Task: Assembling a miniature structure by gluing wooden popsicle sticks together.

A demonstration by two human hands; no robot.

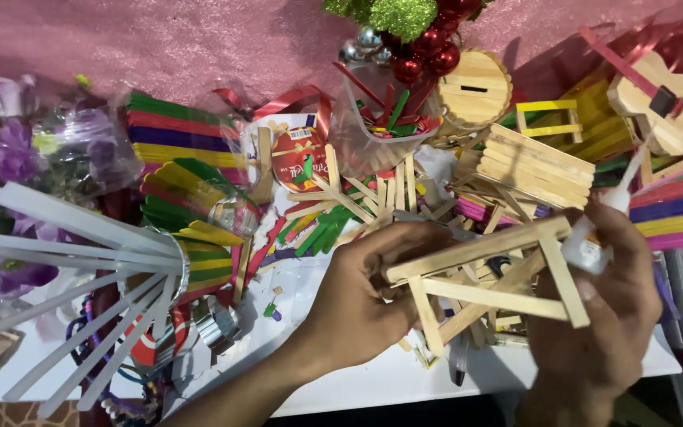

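I look down on a white tabletop (373,379) crowded with craft goods, and behind it hangs a pink glittery cloth (160,39). My left hand (365,292) is closed around the left end of a bare wooden stick frame (488,285), thumb over its top rail, and holds it tilted in the air just above the table's near edge. My right hand (602,308) is wrapped around a small white glue bottle (594,237), whose nozzle points up and away; the bottle's body sits just beside the frame's right post, but I cannot tell whether they touch.

Free room is scarce. A bundle of clear glue sticks (81,261) fans out at the left from a striped holder, stacks of coloured sticks (175,134) lie behind it, and a loose heap of plain and green sticks (341,205) fills the middle. A slatted wooden bench model (535,166) and a round wooden box (476,87) stand behind the frame. The only bare surface I see is the strip along the near edge under my forearms.

Red baubles and green tinsel (413,32) are cut off at the top. Purple flowers (1,150) at the left are blurred. What lies beneath the frame is too jumbled for me to make out.
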